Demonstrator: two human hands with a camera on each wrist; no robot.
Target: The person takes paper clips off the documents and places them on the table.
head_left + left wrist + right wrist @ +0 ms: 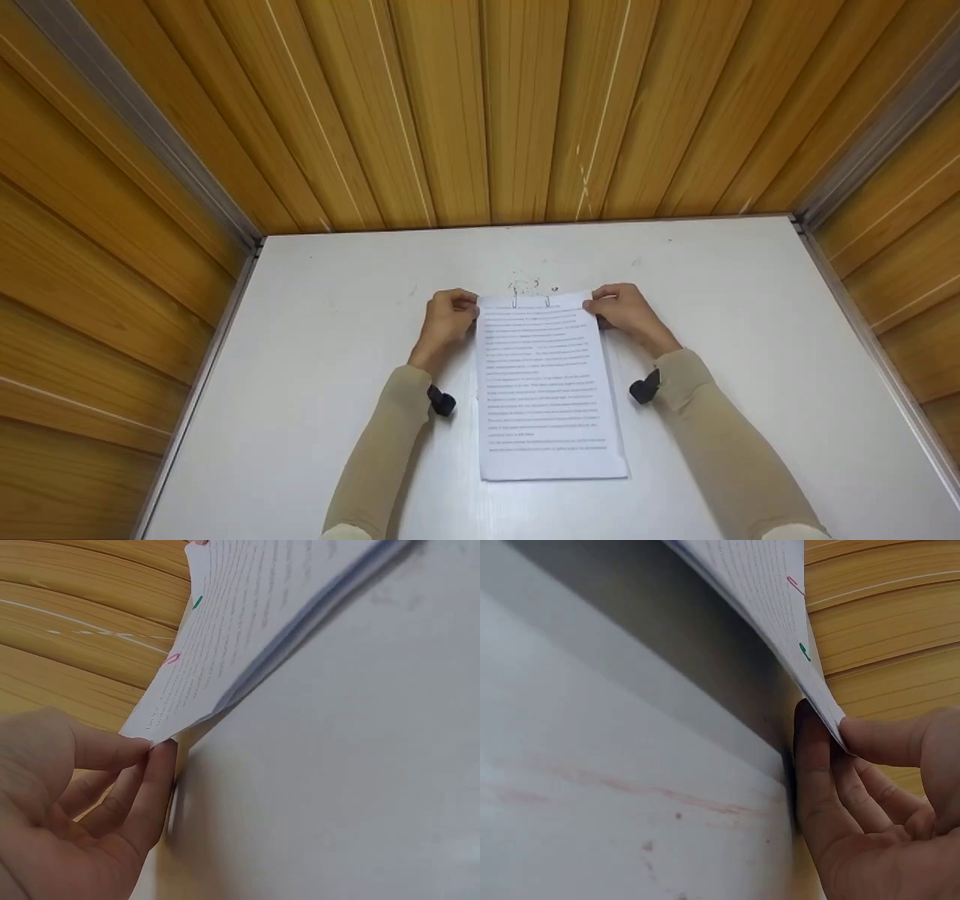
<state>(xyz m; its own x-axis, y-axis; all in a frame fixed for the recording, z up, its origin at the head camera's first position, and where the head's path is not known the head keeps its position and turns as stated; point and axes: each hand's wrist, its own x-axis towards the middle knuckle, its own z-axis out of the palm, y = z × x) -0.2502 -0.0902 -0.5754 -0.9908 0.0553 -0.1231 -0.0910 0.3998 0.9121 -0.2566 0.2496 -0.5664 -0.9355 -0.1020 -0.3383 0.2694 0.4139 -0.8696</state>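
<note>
A stack of printed paper (544,382) is in front of me on the white table, its top edge toward the back wall. My left hand (448,319) pinches its top left corner between thumb and fingers. At the top right corner, my right hand (628,311) pinches the sheets the same way, thumb on the printed face. Two paper clips sit on the top edge between the hands: a pink paper clip (172,658) nearer the left hand and a green paper clip (805,652) nearer the right. In both wrist views the held corners are lifted off the table.
The white table (337,435) has small dark marks beyond the top of the stack. Wood-plank walls (517,112) enclose its back and both sides. A small black camera (442,403) is strapped at the left wrist, another black camera (644,388) at the right.
</note>
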